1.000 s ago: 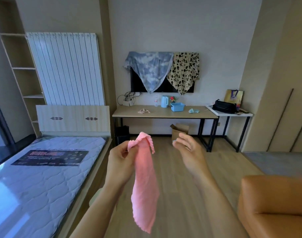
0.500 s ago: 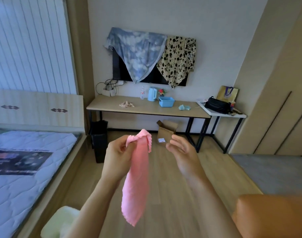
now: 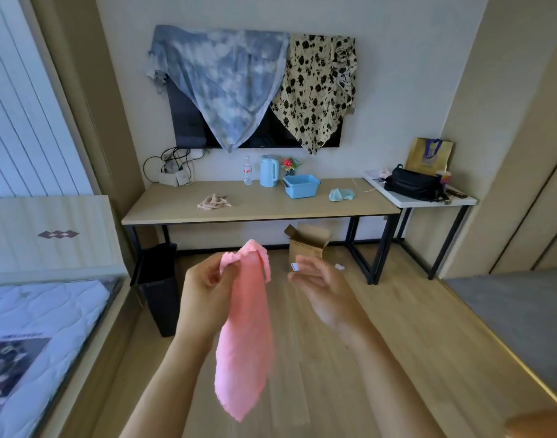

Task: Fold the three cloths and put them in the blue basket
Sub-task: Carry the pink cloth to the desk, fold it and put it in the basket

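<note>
The left hand (image 3: 207, 289) pinches the top edge of a pink cloth (image 3: 245, 336), which hangs in the air above the wooden floor. The right hand (image 3: 321, 289) hovers beside it, fingers loosely curled and empty. On the desk (image 3: 258, 210) ahead sit the blue basket (image 3: 301, 186), a light blue cloth (image 3: 341, 195) and a beige cloth (image 3: 213, 202).

— What's on the far table (image 3: 258, 210) ahead of you?

— A basket (image 3: 301, 186) near its middle, a kettle (image 3: 268, 170) just left of it and a bottle (image 3: 247, 171) further left. One cloth (image 3: 213, 202) lies to the left, another (image 3: 341, 194) right of the basket.

— And near you?

— Your left hand (image 3: 207, 295) holds a third cloth (image 3: 245, 336) hanging down; your right hand (image 3: 324, 292) is just beside it. A box (image 3: 307, 243) sits under the table, a bin (image 3: 158, 286) at its left end.
</note>
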